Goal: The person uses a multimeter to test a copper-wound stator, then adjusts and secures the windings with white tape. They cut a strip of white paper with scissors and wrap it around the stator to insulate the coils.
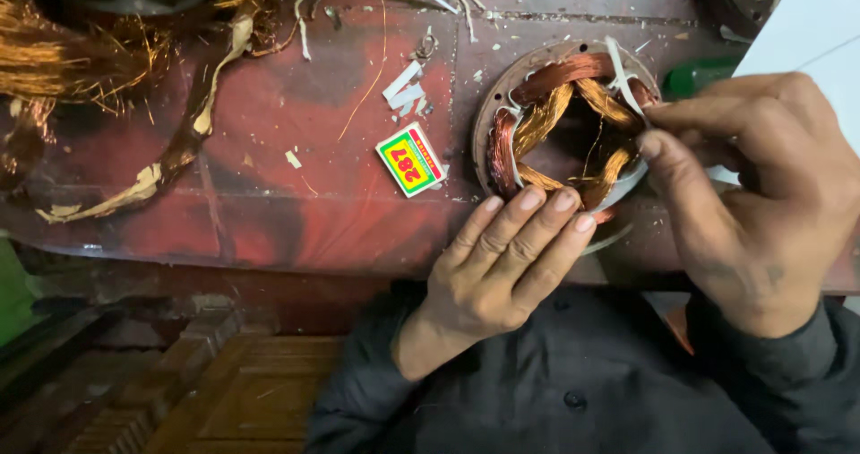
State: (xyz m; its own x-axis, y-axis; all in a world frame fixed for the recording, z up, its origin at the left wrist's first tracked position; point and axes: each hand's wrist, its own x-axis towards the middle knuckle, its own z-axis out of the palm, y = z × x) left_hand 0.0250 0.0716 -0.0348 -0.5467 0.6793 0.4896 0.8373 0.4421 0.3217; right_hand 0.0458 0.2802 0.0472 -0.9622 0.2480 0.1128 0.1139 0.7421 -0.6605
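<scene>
**Both hands on a copper-wound stator**

A round metal motor stator wound with copper wire coils (563, 131) lies on the worn red-painted metal bench (269, 122), right of centre. The left hand (506, 261) rests flat, fingers together and extended, fingertips touching the stator's near edge, gripping nothing. The right hand (761, 190) pinches a thin white insulation strip (620, 73) between thumb and forefinger at the stator's right rim. A small green, yellow and red matchbox (410, 159) lies just left of the stator.
</scene>
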